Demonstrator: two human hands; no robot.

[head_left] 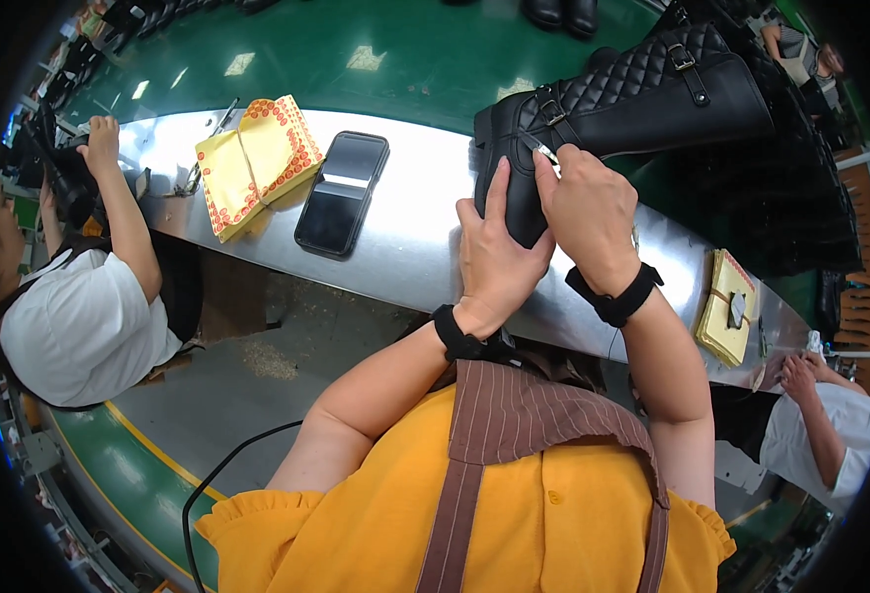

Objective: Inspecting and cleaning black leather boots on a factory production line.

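Observation:
A tall black boot (642, 87) with a quilted shaft and buckled straps lies on its side over the metal table, its toe toward me. My left hand (497, 259) is wrapped round the toe, thumb and fingers on either side of it. In my right hand (593, 212) is a slim, pointed tool (545, 151) with a pale body, pinched between thumb and fingers. Its tip lies at the boot's upper, near the lower strap. The rest of the tool is hidden in my palm, so its exact kind cannot be told.
On the metal table (425, 212) lie a black phone (344, 194) and a tied stack of yellow papers (257, 168). Another yellow bundle (726, 311) sits at the right. Co-workers (89, 321) are on both sides. More black boots (561, 14) stand beyond the table.

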